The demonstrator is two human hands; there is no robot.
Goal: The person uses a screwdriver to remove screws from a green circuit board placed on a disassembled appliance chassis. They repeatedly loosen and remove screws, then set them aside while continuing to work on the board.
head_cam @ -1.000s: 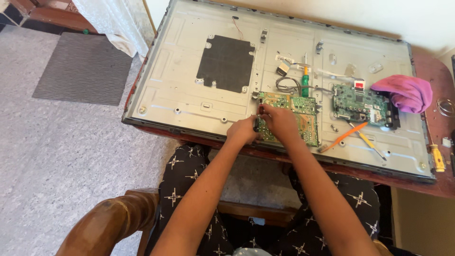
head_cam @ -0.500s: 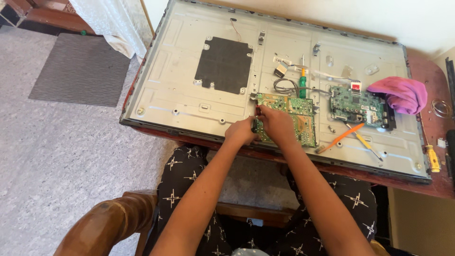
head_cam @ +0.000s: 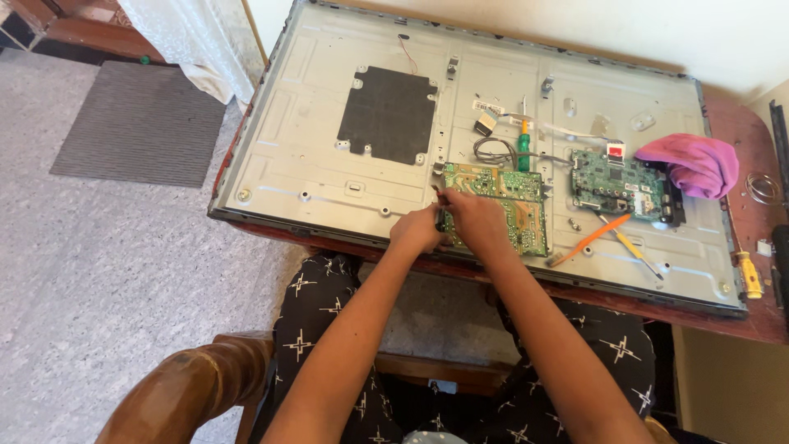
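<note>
From the head view, my left hand (head_cam: 417,230) and my right hand (head_cam: 477,220) meet at the left edge of the green circuit board (head_cam: 501,205), which lies on the near part of the grey metal back panel (head_cam: 329,164) of a flat screen. The fingers of both hands are curled narrow and pinch together at a small dark part (head_cam: 444,218) on that board's edge; I cannot tell which hand truly grips it, since my knuckles hide the contact.

Everything else I place from that green circuit board. Just right of it sits a second, darker circuit board (head_cam: 620,185), and beyond that a crumpled pink cloth (head_cam: 694,164) lies partly over the panel's right end. Between the two boards, toward me, an orange pry tool (head_cam: 588,240) and a thin yellow-handled tool (head_cam: 633,248) lie crossed on the panel. Just behind the board stands a green-handled screwdriver (head_cam: 523,152) beside a loop of grey cable (head_cam: 493,152). To the left and further back is a black square pad (head_cam: 386,115).

Far right, on the reddish wooden desk (head_cam: 740,321), rests a yellow-handled screwdriver (head_cam: 748,275). Near me on the left, off the desk, a brown wooden chair arm (head_cam: 181,390) rises, and a grey mat (head_cam: 140,123) lies on the floor well to the left.
</note>
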